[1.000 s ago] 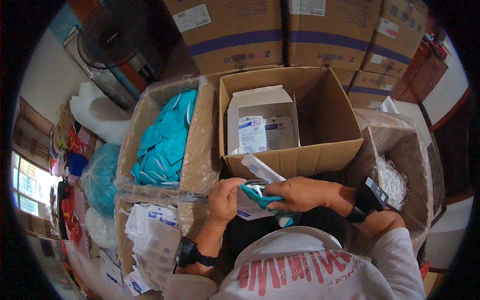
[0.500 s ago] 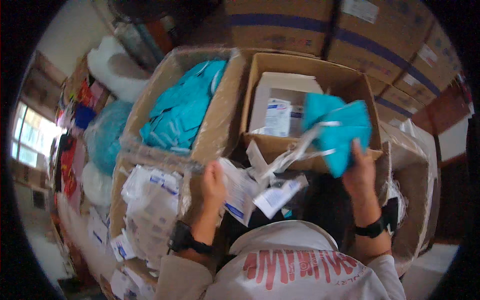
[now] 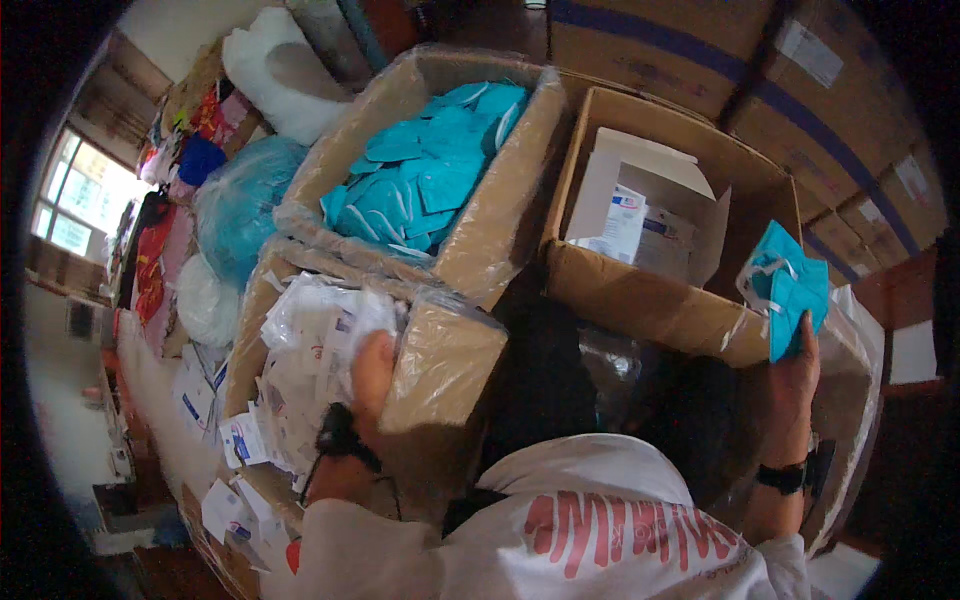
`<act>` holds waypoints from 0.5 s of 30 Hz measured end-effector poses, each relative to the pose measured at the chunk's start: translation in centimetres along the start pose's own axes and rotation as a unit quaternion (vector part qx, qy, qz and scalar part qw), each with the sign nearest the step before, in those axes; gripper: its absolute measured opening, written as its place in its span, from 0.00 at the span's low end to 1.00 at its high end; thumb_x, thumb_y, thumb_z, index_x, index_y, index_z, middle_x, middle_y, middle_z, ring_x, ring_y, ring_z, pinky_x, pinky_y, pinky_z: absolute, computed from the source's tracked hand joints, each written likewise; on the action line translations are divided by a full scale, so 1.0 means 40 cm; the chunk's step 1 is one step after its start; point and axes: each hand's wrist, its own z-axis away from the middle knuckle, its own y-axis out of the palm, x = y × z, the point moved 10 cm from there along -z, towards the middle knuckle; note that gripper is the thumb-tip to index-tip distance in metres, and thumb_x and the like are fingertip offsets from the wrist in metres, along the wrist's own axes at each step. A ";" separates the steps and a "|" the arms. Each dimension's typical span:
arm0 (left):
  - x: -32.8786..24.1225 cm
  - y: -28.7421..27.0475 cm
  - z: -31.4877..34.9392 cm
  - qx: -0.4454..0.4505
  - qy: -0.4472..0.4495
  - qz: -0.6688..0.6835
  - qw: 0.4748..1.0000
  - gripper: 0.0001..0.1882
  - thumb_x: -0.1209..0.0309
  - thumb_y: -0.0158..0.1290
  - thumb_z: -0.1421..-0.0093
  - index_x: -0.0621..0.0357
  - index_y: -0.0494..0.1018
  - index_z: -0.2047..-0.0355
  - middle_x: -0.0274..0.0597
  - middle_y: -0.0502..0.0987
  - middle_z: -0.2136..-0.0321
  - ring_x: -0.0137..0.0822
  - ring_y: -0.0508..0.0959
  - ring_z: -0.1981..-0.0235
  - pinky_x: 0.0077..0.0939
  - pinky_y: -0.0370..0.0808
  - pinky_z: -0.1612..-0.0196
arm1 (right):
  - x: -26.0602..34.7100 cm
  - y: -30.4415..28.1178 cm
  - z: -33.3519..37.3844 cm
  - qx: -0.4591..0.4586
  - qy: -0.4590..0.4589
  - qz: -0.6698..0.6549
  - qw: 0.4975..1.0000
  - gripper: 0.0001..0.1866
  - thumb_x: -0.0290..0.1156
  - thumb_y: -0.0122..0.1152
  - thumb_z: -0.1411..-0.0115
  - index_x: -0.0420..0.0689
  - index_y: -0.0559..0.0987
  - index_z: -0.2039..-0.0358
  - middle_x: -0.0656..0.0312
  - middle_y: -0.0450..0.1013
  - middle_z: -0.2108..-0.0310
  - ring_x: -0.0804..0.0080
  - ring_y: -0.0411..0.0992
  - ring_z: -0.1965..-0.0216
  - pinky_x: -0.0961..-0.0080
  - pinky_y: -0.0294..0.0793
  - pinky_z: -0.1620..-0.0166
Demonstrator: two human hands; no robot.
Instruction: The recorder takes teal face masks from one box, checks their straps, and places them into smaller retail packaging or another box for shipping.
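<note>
My right hand [image 3: 797,372] is closed on teal face masks [image 3: 800,290] with white elastic straps, raised at the right front corner of a cardboard box. My left hand [image 3: 374,375] is over the near-left carton, at the pile of white printed wrappers [image 3: 305,345]. Its fingers are blurred and partly hidden, so I cannot make out whether they still grip a wrapper. Inside the box ahead stands an open white inner carton [image 3: 700,165] with a small white printed packet [image 3: 625,222] in it.
Loose teal masks [image 3: 430,165] fill a plastic-lined carton [image 3: 500,215] at the far left. Large stacked cartons [image 3: 660,40] with blue bands stand behind. At left are a teal-filled clear bag [image 3: 250,195] and a white bundle [image 3: 280,75]. Another plastic-lined carton [image 3: 850,400] stands at right.
My left hand has moved left from in front of me to the wrapper carton, and the wrappers it held no longer hang there. My right hand has carried the masks right, away from the box's middle.
</note>
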 end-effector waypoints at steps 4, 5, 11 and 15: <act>0.010 0.163 0.012 0.237 -0.104 -0.056 0.964 0.11 0.68 0.43 0.43 0.62 0.71 0.66 0.51 0.73 0.68 0.50 0.72 0.68 0.35 0.68 0.62 | 0.005 0.119 0.034 0.007 -0.016 0.019 1.000 0.24 0.37 0.51 0.43 0.36 0.62 0.50 0.55 0.65 0.52 0.65 0.66 0.54 0.68 0.66 0.50; 0.018 0.159 0.014 0.251 -0.103 -0.078 0.959 0.11 0.68 0.43 0.43 0.62 0.71 0.66 0.50 0.73 0.68 0.49 0.72 0.68 0.34 0.68 0.62 | -0.003 0.140 0.027 0.037 -0.006 0.041 0.998 0.24 0.38 0.52 0.43 0.37 0.62 0.50 0.56 0.66 0.53 0.65 0.67 0.55 0.68 0.66 0.51; -0.066 0.009 -0.088 0.274 -0.051 -0.177 0.944 0.11 0.68 0.43 0.42 0.63 0.71 0.66 0.48 0.74 0.69 0.46 0.73 0.67 0.32 0.68 0.62 | -0.036 0.148 0.047 0.026 0.056 -0.003 0.998 0.24 0.39 0.53 0.44 0.38 0.63 0.51 0.57 0.67 0.55 0.66 0.67 0.54 0.68 0.67 0.52; -0.289 -0.131 -0.177 0.186 0.000 -0.035 0.982 0.11 0.69 0.43 0.42 0.63 0.71 0.66 0.47 0.74 0.69 0.44 0.73 0.67 0.30 0.69 0.62 | -0.056 0.149 0.065 0.063 0.090 -0.002 0.994 0.23 0.38 0.53 0.43 0.39 0.63 0.51 0.57 0.67 0.55 0.66 0.67 0.54 0.68 0.67 0.51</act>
